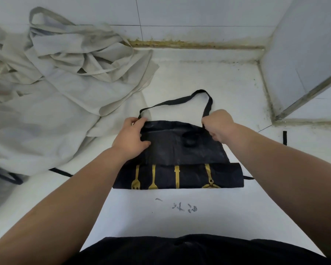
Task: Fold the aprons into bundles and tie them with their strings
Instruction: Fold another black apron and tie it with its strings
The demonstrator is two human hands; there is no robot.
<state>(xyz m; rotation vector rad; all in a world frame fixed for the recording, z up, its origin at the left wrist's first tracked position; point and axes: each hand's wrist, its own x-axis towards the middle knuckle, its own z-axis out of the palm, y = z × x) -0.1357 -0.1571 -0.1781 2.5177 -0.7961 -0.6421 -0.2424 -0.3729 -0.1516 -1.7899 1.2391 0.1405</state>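
A black apron (180, 150) lies partly folded on the white counter (180, 217), its near edge showing gold fork and spoon prints. Its black neck loop (180, 101) arches away from me. My left hand (131, 135) pinches the apron's top left corner, thumb on the cloth. My right hand (218, 124) grips the top right corner where the loop joins. One black tie string (60, 172) trails out left from under my forearm, and another string end (248, 177) sticks out at the right.
A heap of crumpled grey-white aprons (65, 73) with long straps covers the counter's left side. Tiled walls close in the back and the right. A short black strap piece (285, 138) lies at the right. Dark scribbles (183, 207) mark the counter near me.
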